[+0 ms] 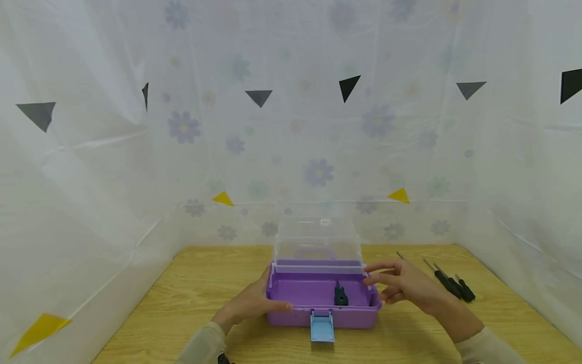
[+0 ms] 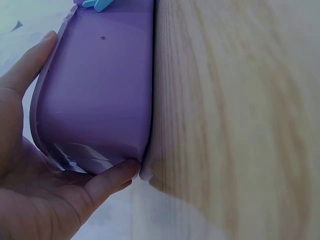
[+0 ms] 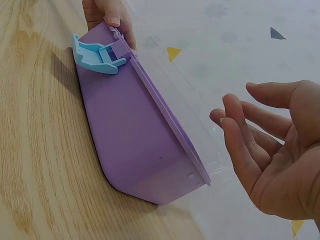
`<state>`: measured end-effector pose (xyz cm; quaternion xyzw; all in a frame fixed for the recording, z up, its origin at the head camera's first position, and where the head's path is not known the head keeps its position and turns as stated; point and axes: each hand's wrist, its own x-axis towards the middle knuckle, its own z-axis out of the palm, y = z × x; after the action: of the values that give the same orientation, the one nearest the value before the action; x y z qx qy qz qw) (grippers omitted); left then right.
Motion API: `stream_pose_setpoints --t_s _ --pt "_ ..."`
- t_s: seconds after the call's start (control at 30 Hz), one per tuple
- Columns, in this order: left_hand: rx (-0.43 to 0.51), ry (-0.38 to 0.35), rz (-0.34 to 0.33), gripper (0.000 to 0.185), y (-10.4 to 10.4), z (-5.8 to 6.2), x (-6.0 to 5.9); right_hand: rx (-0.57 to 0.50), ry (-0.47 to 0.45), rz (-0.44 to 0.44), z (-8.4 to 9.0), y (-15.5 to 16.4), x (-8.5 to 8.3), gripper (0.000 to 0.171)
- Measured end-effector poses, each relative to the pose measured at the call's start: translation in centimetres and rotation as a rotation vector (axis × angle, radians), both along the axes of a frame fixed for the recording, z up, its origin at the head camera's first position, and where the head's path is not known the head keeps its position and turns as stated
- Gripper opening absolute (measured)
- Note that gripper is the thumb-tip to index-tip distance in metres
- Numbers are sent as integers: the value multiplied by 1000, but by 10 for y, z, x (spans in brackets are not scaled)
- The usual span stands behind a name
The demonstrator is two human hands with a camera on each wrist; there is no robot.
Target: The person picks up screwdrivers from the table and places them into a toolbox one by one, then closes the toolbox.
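Left hand (image 1: 252, 303): fingers curled round the purple box (image 1: 318, 296) end wall
Right hand (image 1: 404, 284): fingers relaxed, holding nothing, just beside the box
Handling: likely light, stiff, slick plastic; grip both ends

We cannot make out the small dark piece (image 1: 340, 295) inside the purple box (image 1: 318, 290), and the clear lid (image 1: 318, 240) blurs the handle (image 1: 313, 251) behind it.

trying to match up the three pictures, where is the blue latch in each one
Head: latch hangs at the front middle of the purple box, bottom centre.
Left wrist: only its tip shows at the top edge.
Right wrist: upper left, on the box rim.
Shared landmark: the purple box.
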<state>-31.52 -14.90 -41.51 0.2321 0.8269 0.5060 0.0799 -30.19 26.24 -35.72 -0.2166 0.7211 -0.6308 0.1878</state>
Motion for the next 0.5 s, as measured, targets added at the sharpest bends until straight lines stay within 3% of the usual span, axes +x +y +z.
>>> stream_pose_setpoints --t_s 0.5 --pt "14 -4 -4 130 0 0 0 19 23 14 0 9 -2 49"
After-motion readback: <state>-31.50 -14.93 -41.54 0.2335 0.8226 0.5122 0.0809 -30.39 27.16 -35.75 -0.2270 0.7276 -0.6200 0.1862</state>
